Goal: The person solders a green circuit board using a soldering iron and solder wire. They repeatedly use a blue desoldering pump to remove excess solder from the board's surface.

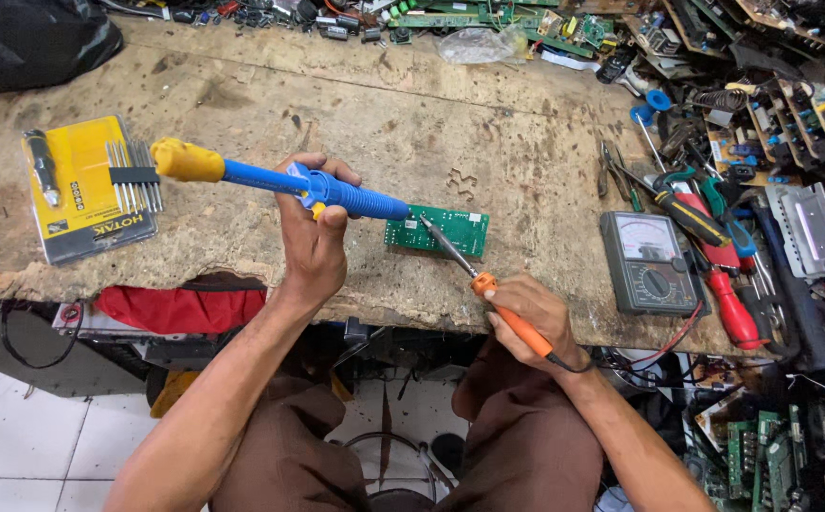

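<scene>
Hands grip tools: left (313, 237) levels blue pump (280, 180) rightward, right (526, 308) angles iron (474, 275) up-left toward board (436, 230).

I see the left hand (313, 237) gripping a blue desoldering pump (280, 180) with a yellow plunger at frame centre, nozzle at the left edge of a green circuit board (439, 230). Right hand (531, 313) holds an orange-handled soldering iron (484, 283), tip on the same board. On the worn workbench (384, 104): yellow screwdriver-bit pack (85, 190) at left, analog multimeter (645, 263) at right beside red-handled tools (730, 308).
</scene>
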